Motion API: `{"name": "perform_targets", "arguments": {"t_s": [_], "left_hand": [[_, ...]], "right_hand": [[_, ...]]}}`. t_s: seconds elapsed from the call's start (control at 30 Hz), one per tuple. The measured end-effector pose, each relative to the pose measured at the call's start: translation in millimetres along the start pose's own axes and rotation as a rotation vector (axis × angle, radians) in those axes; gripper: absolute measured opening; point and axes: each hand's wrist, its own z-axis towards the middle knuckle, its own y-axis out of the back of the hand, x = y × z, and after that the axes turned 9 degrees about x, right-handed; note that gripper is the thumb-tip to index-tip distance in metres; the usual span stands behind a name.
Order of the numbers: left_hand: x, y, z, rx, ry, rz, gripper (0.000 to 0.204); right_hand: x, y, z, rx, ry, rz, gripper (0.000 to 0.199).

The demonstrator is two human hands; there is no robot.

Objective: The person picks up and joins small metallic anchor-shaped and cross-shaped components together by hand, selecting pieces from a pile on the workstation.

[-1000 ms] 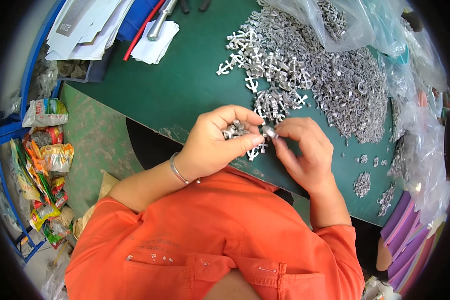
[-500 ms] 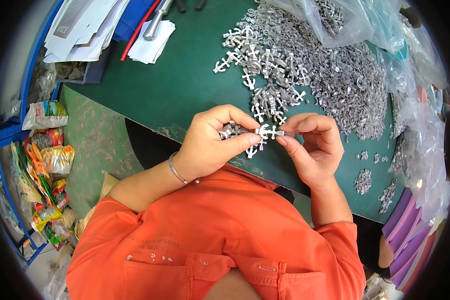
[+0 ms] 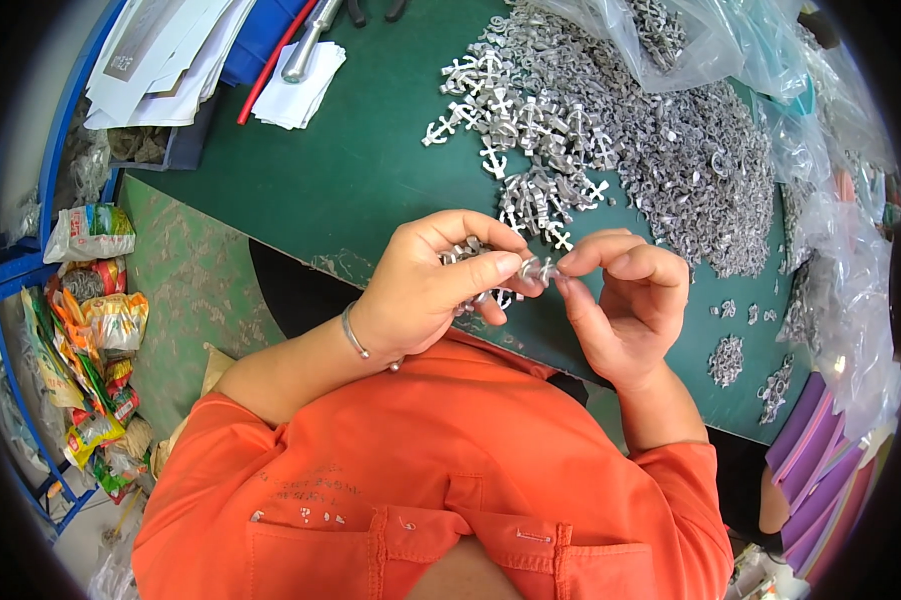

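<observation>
Between my two hands is a small silver anchor-shaped metal piece [image 3: 539, 271], blurred by motion. My left hand [image 3: 416, 268] pinches one end with thumb and fingers, and more anchor pieces [image 3: 461, 250] are gathered in its curled fingers. At the other end, the thumb and fingertips of my right hand [image 3: 631, 295] close on the piece. Just beyond my hands lies a loose cluster of anchor pieces [image 3: 536, 125] on the green tabletop [image 3: 301, 190]. It runs into a large heap of small grey metal parts [image 3: 701, 170] at the right.
Clear plastic bags [image 3: 761, 50] cover the heap's far right. Little groups of metal parts [image 3: 727, 360] lie near the table's right edge. At the far left are white papers [image 3: 161, 60], a red rod [image 3: 276, 60] and a metal-handled tool [image 3: 306, 55]. Colourful packets [image 3: 96, 300] fill a blue rack.
The anchor piece between my hands has turned and now looks blurred. My left fingers have shifted around the pieces they hold. The heap and cluster look unchanged.
</observation>
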Motion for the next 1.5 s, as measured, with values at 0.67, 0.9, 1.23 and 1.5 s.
{"name": "perform_targets", "arguments": {"t_s": [0.67,0.9,1.23,1.5], "left_hand": [[-14.2,4.6,-2.0,0.064,0.109,0.01,0.009],[-15.6,-5.5,-0.6,-0.014,0.164,0.164,0.014],[-13.0,-3.3,-0.2,0.011,0.144,0.209,0.013],[-10.3,-4.0,-1.8,-0.003,0.087,0.205,0.008]], "right_hand": [[5.7,23.7,8.4,0.088,-0.599,-0.359,0.01],[3.9,19.3,5.8,0.029,-0.346,-0.03,0.011],[3.4,15.1,6.5,0.049,-0.342,0.034,0.013],[5.4,15.0,6.6,0.058,-0.344,0.054,0.013]]}}
